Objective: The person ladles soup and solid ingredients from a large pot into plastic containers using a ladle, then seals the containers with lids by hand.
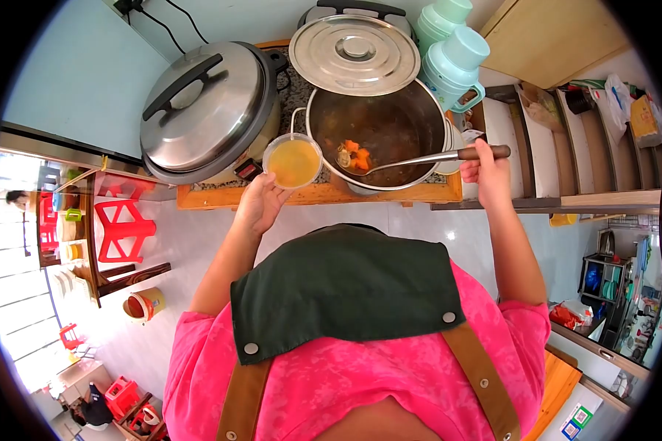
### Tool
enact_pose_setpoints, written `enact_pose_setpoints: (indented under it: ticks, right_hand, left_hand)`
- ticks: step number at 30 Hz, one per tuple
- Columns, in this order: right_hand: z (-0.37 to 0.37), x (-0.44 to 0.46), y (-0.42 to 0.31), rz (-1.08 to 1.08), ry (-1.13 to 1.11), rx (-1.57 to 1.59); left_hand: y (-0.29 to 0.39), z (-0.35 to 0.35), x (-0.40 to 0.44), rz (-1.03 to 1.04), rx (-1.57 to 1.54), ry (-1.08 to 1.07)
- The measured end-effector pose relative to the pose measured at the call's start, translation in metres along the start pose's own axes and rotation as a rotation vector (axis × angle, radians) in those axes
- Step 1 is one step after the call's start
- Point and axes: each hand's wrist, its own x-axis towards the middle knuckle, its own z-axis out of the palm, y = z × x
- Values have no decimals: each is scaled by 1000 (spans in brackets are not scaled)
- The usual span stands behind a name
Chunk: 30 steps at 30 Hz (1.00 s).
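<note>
A round clear bowl of yellowish broth (pixel 293 163) is in my left hand (pixel 260 202), beside the near left rim of a large steel pot (pixel 312 117). My right hand (pixel 487 175) is closed round the brown handle of a long metal ladle (pixel 419 158). The ladle's head is over the pot's near left part, with orange pieces (pixel 355 154) and a pale piece in it. Dark brown liquid (pixel 382 121) fills the pot's lower part. A steel lid (pixel 354 53) lies across the pot's far rim.
A large closed cooker (pixel 202 110) stands left of the pot, on the wood-edged counter (pixel 228 197). Light green flasks (pixel 452 66) stand behind at the right. Shelves with bags (pixel 618 106) are further right. Red stools (pixel 125 229) and a bucket (pixel 144 304) are on the floor at left.
</note>
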Motion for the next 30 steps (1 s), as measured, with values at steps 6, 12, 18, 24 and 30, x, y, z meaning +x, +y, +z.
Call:
enact_pose_setpoints:
  ticks: [6, 12, 18, 24, 30]
  right_hand:
    - [11, -41, -2, -431, -252, -241]
    - [-8, -42, 11, -763, -232, -397]
    - [-15, -50, 17, -888, -224, -524]
    - [-14, -39, 49, -813, -165, -362]
    - [-15, -42, 59, -745, -200, -234]
  left_hand:
    - [1, 1, 3, -1, 69, -3]
    - [0, 3, 3, -4, 70, -13]
    - [1, 5, 4, -1, 78, -26]
    - [0, 9, 2, -13, 67, -33]
    - [1, 8, 1, -13, 91, -38]
